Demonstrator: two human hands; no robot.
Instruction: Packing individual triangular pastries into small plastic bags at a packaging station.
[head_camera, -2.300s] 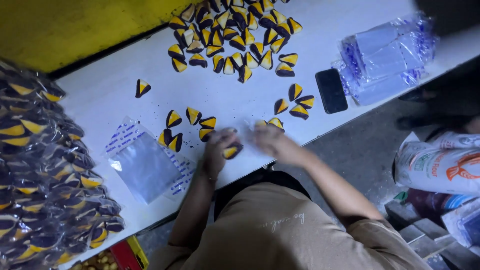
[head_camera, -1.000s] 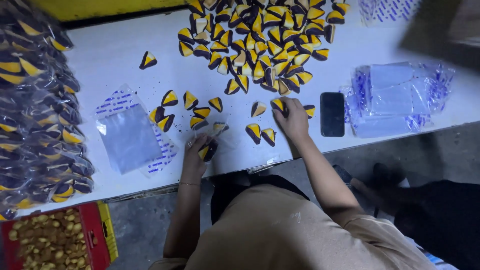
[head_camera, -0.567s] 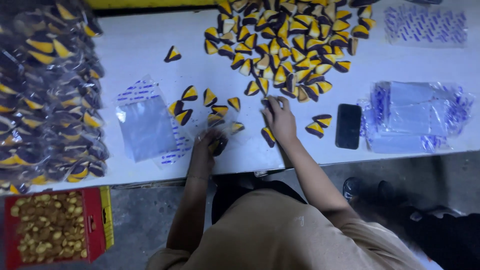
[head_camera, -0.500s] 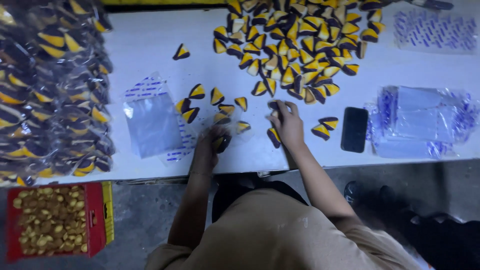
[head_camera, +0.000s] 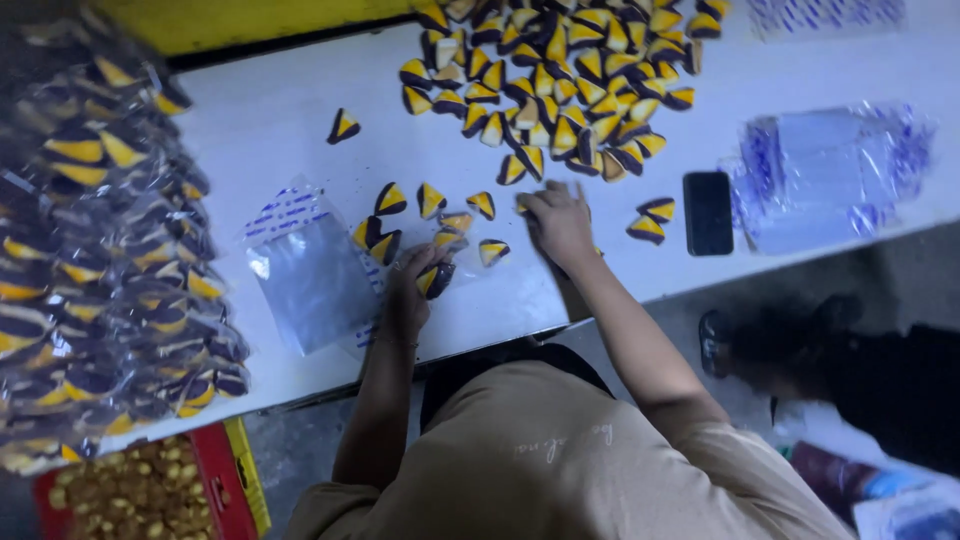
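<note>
My left hand (head_camera: 412, 290) is closed around 1 yellow-and-black triangular wedge piece (head_camera: 437, 279); my right hand (head_camera: 558, 222) lies flat, fingers loose, on loose wedges. Filled clear packets (head_camera: 100, 250) sit piled at left; a big loose heap (head_camera: 560, 80) and an empty clear bag (head_camera: 312, 280) remain on the white tabletop (head_camera: 270, 110).

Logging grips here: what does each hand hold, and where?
Left hand pinches a dark-and-yellow triangular piece by its edge; right hand: cannot tell.

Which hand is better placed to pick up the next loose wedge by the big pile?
Probably the right hand: it rests on the white table just below the big pile of wedges. The left hand already holds a wedge beside the clear bags.
</note>
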